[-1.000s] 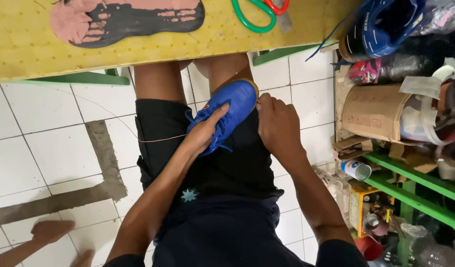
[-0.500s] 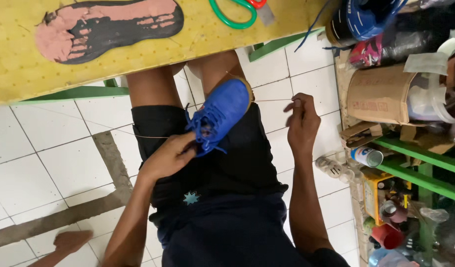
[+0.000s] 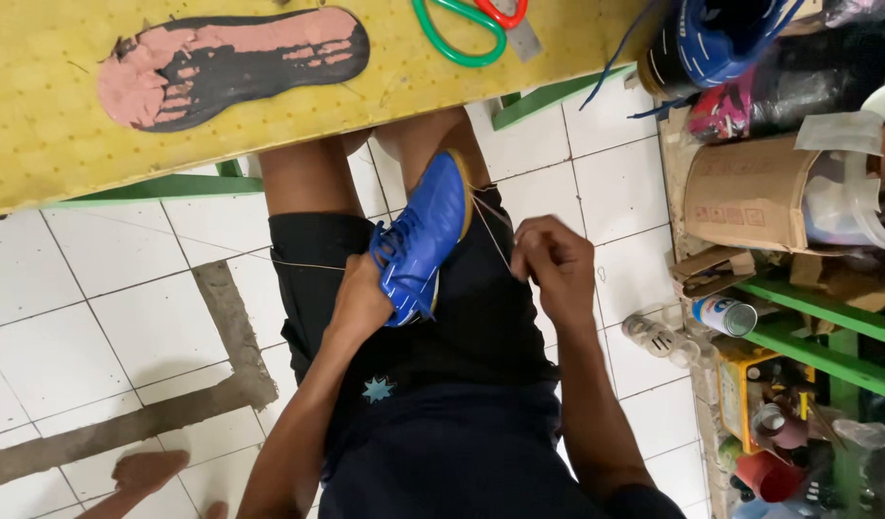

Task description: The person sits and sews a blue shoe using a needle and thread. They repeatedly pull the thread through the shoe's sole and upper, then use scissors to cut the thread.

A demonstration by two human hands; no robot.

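Note:
A blue sports shoe (image 3: 423, 235) rests sole-side out between my knees, on my black shorts. My left hand (image 3: 358, 303) grips its heel end from the left. My right hand (image 3: 556, 261) is pinched on a thin pale thread (image 3: 492, 226) that runs taut from the shoe's edge. Another strand of the thread (image 3: 308, 265) stretches left across my thigh.
A yellow perforated board (image 3: 38, 144) lies ahead, bearing a pink-and-black insole (image 3: 233, 65) and green and red scissors (image 3: 466, 27). A green shelf (image 3: 827, 332) at the right holds a cardboard box (image 3: 750, 192), cans, another blue shoe (image 3: 721, 43). White tiled floor (image 3: 87, 327) at left.
My right hand has let go of the shoe, moved right and pulled the thread taut. My left hand slid down to the heel, and the shoe turned more upright.

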